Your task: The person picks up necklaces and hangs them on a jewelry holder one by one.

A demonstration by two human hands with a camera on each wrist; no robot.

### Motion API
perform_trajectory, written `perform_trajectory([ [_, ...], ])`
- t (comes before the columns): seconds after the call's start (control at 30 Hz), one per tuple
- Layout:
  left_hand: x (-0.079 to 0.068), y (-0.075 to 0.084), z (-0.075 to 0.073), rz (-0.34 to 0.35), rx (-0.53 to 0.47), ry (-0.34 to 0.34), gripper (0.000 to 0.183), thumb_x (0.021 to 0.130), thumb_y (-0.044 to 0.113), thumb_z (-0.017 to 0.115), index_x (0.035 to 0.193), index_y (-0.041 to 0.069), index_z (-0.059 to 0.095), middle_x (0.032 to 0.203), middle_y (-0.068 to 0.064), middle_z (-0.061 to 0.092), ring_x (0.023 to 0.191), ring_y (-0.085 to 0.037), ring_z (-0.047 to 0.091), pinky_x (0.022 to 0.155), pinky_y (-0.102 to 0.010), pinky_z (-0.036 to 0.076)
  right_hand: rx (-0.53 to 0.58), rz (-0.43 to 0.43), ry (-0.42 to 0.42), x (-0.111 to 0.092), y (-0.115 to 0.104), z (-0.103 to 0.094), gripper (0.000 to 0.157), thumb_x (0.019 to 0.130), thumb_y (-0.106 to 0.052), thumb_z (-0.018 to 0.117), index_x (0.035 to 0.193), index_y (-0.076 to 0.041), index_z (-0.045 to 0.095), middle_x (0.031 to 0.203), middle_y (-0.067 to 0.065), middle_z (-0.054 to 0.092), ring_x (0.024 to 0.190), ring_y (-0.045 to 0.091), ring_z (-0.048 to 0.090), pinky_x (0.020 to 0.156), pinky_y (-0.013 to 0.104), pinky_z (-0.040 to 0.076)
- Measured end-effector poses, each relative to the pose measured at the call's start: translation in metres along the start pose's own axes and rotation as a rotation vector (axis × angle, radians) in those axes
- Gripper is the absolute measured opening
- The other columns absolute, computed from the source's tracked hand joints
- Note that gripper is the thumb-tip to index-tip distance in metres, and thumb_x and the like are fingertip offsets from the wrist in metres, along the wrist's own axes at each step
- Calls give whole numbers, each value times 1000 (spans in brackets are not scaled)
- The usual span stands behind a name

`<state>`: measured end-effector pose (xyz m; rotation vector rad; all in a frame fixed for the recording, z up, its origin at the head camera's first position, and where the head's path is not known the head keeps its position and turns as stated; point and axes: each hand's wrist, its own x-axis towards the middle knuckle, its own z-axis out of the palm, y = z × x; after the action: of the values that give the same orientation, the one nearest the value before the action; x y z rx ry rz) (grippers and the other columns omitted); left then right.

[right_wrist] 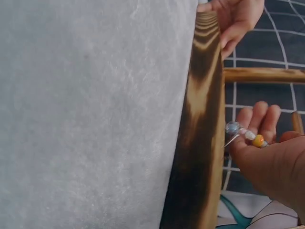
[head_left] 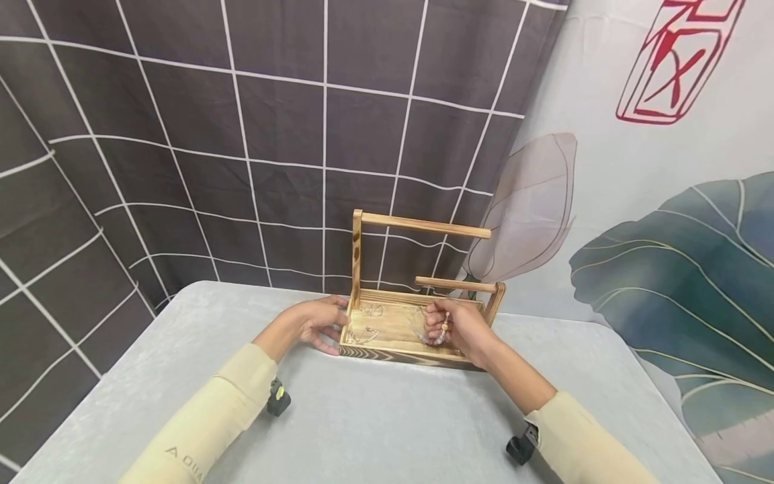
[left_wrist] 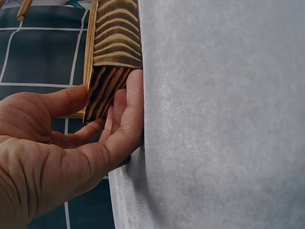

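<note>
A shallow wooden tray (head_left: 387, 329) with scorched grain carries two raised bars, one taller than the other. At its left end my left hand (head_left: 317, 324) grips the side; in the left wrist view the thumb is at the rim and the bent fingers lie against the end wall (left_wrist: 102, 93). My right hand (head_left: 456, 326), over the right part of the tray, holds a beaded bracelet (head_left: 437, 341). Its clear, pale and yellow beads (right_wrist: 258, 140) show across the curled fingers in the right wrist view. Two thin pieces of jewellery (head_left: 365, 335) lie inside the tray's left part.
The tray stands near the back edge of a table with a pale grey cloth (head_left: 387, 417). The upper bar (head_left: 426, 225) and the lower bar (head_left: 456, 284) rise behind the hands. A dark gridded curtain (head_left: 272, 134) and a printed white one (head_left: 605, 269) hang behind.
</note>
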<state>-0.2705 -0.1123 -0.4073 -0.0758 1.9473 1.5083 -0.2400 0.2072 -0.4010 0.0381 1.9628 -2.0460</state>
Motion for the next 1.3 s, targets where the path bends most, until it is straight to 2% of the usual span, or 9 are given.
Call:
perform_trajectory([
  [0.13,1,-1,0,5,12,2,64,113,6,52,172,7,27,143,-29,62,118,-39,72,98,-56,73,-37,-26,-32,-14,-7,0,34,121,-23,44,118,3,67,82,-3,67,75,13,67,75,25,67],
  [0.4,1,-2,-1,9,9,0,65,113,6,52,172,7,25,146,-30,61,122,-41,73,98,-57,73,-100,-126,-86,-25,-33,3,34,122,-27,46,106,-14,73,79,-7,70,79,12,70,79,27,61],
  [0.57,1,-2,-1,2,1,3,65,113,5,52,172,7,25,145,-30,60,122,-40,72,101,-58,72,-110,-191,-92,-27,-50,4,31,122,-25,45,111,-11,71,82,-7,71,80,12,71,80,27,63],
  [0.7,1,-2,-1,1,-1,1,66,113,5,52,172,7,25,146,-30,60,121,-39,72,102,-59,71,-83,-217,-78,-27,-60,3,31,122,-24,43,114,-10,69,81,-6,69,73,10,68,69,22,62],
  [0.8,0,-2,0,3,2,-1,66,113,5,53,173,7,24,147,-31,59,121,-40,72,102,-59,71,-67,-231,-74,-28,-67,3,34,124,-26,40,114,-11,69,80,-6,69,67,9,63,57,18,54],
  [0.9,-1,-3,1,3,2,1,66,113,5,52,173,7,24,148,-32,59,122,-41,72,102,-59,72,-67,-251,-70,-29,-75,3,37,124,-29,38,116,-9,69,79,-7,69,65,9,62,54,18,49],
  [1.03,0,-3,0,-1,1,2,65,114,6,52,173,7,24,140,-29,63,120,-39,72,100,-58,72,-52,-285,-66,-30,-87,2,38,125,-28,37,116,-11,70,81,-6,71,67,9,65,56,20,53],
  [1.17,0,-3,0,-3,1,6,63,114,6,52,172,7,26,129,-24,67,115,-36,73,98,-56,73,-22,-314,-54,-32,-99,0,37,125,-28,37,118,-12,70,84,-5,75,73,11,73,63,22,63],
  [1.3,1,-1,0,-7,3,7,63,114,7,53,172,7,27,128,-22,67,115,-35,73,98,-55,73,30,-322,-54,-34,-109,-4,37,125,-27,37,120,-11,70,89,-3,80,81,13,79,73,27,72],
])
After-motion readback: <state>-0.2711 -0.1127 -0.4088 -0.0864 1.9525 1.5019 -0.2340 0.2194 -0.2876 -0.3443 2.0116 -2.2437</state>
